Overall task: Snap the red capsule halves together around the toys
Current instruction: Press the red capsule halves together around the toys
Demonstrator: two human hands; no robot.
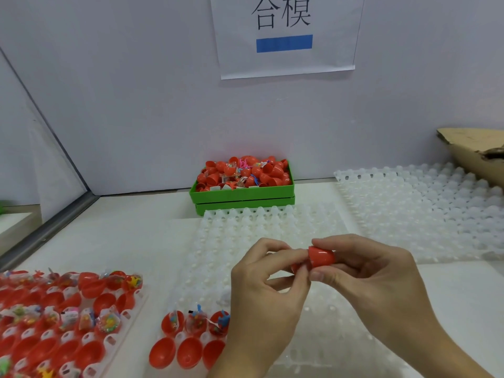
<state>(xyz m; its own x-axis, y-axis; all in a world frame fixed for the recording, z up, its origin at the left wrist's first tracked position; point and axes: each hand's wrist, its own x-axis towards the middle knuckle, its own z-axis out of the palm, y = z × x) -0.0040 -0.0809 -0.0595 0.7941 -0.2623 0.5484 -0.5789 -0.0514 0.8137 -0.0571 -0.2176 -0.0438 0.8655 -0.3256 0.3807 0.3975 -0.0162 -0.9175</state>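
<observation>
A person's left hand (266,271) and right hand (362,271) pinch a red capsule (317,259) with curled fingers, above a white tray (272,227). The capsule lies sideways, rounded end pointing right.

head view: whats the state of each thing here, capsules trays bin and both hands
red capsule: held in the air between both hands, halves meeting, full closure not visible
left hand: pinching the capsule's left half
right hand: gripping the capsule's right half
green bin: heaped with red halves and toys
middle white tray: mostly empty; toy-filled and empty halves in its near left cells
left tray: many cells filled
right white tray: empty
</observation>
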